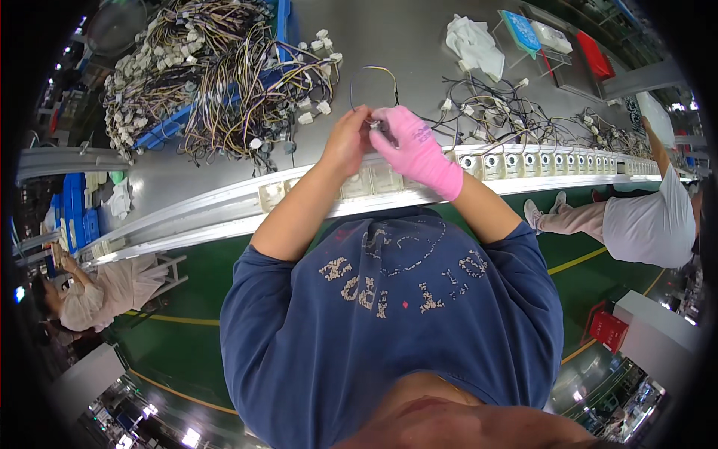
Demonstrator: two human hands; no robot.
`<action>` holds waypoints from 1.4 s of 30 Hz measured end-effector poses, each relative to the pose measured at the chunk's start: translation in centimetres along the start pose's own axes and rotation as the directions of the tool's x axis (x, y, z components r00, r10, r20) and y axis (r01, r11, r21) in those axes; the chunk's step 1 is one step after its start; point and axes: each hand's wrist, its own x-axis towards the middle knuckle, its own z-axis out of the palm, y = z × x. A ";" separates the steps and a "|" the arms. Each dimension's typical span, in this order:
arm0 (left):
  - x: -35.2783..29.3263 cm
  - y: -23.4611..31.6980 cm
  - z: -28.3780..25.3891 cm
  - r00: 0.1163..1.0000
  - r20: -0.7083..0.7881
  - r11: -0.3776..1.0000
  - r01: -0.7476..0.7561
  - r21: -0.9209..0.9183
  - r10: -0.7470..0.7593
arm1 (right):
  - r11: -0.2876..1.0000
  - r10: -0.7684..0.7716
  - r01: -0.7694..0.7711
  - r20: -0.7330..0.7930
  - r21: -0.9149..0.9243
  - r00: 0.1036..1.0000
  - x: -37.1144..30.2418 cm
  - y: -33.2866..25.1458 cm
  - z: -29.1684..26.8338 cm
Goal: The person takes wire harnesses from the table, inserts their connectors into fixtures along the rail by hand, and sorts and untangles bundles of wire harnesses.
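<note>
Both hands meet above the near edge of the metal workbench point(374, 37). My bare left hand point(346, 144) is closed, its fingertips pinched close to the other hand. My right hand point(413, 150), in a pink glove, is closed on a small part between thumb and fingers. From between them a wire harness point(394, 78) with thin yellow and dark wires loops up over the bench. The fingers mostly hide the part at its end. Just below the hands runs a rail with a row of whitish square housings point(493, 166).
A large tangle of wire harnesses point(239, 97) with white connectors spills over a blue bin point(283, 30) at left. More dark harnesses point(501, 112) lie at right, near a crumpled white bag point(475, 46). Other people point(647, 224) work along the line at both sides.
</note>
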 end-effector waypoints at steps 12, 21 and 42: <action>-3.3 1.0 -0.9 0.996 -0.064 0.955 0.077 0.285 -0.061 | 0.999 -0.037 0.029 0.219 0.042 0.975 -1.6 0.5 -1.1; -5.2 0.0 -1.5 0.806 0.562 -0.198 -0.530 0.825 0.183 | 0.814 -0.128 0.431 0.604 -0.389 0.786 -2.4 0.7 -1.0; -6.3 -2.8 -0.7 0.759 0.490 -0.228 -0.434 0.872 0.429 | 0.875 -0.248 0.228 0.009 -0.426 0.969 -7.1 0.7 3.2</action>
